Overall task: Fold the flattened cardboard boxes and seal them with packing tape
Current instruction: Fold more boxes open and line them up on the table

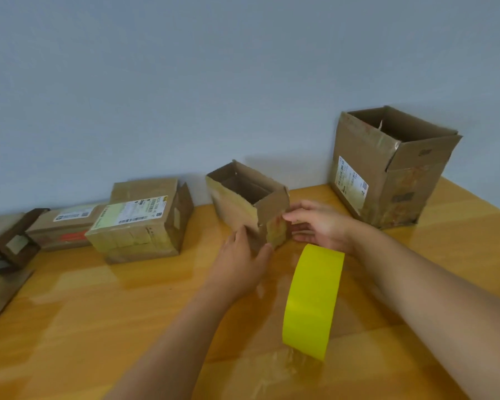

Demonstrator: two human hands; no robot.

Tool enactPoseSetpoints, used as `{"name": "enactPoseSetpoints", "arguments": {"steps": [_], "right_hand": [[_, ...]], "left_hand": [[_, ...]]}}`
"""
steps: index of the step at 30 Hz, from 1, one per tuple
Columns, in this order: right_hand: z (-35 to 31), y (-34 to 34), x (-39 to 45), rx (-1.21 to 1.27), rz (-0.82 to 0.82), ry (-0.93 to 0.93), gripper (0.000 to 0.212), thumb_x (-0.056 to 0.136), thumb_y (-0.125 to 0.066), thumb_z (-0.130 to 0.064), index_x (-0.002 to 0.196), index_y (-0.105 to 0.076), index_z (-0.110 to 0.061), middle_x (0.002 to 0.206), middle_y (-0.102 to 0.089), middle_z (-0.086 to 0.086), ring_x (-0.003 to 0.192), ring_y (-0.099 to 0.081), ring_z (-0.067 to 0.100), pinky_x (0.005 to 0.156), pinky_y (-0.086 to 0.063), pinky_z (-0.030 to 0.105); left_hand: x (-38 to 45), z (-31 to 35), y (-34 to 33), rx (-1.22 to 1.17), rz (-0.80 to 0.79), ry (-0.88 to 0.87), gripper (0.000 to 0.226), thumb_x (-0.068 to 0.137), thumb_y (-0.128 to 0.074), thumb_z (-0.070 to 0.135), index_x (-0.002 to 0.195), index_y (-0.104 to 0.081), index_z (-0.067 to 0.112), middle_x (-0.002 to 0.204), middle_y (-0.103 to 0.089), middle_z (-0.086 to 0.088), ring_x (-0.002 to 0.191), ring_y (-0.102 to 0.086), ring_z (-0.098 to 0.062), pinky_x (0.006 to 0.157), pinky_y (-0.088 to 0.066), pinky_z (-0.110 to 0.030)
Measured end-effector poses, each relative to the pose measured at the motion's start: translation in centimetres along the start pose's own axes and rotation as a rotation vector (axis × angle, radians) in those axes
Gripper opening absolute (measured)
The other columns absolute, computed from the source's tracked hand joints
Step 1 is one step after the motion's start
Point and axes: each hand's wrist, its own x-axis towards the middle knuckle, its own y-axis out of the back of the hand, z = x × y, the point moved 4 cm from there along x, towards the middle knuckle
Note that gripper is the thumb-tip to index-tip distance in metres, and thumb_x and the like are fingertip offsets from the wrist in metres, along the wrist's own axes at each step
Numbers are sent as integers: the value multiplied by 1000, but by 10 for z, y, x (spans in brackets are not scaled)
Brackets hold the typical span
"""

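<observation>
So, mid-job on the small open box (247, 202), sitting at the middle of the desk (98, 298) near the wall. Left hand (244, 259) flat against its near face, fingers straight; right hand (315, 225) relaxed open at the corner, gripping nothing. Yellow tape roll (312, 301) standing on edge just in front, under the right wrist. Best to square the corner first, keep both palms pressing evenly, then reach for tape.

Tape roll (312, 301) stands between forearms; boxes (145, 217) behind.
</observation>
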Motion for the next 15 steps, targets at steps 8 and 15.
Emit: {"name": "enactPoseSetpoints", "arguments": {"steps": [8,15], "right_hand": [[20,35,-47,107,91,90,25,97,-53,-6,114,-67,-18,116,-72,9,112,-65,22,98,-50,35],[30,50,-57,96,354,211,22,100,-53,-17,120,-58,-20,116,-59,-3,115,-56,14,101,-48,34]], "left_hand": [[27,25,-17,-213,-23,-72,42,100,-52,43,135,-57,21,127,-64,2,105,-63,-13,83,-50,-28],[48,52,-30,-221,-12,-108,45,98,-57,41,138,-55,18,130,-64,2,92,-58,-7,69,-45,-20]]}}
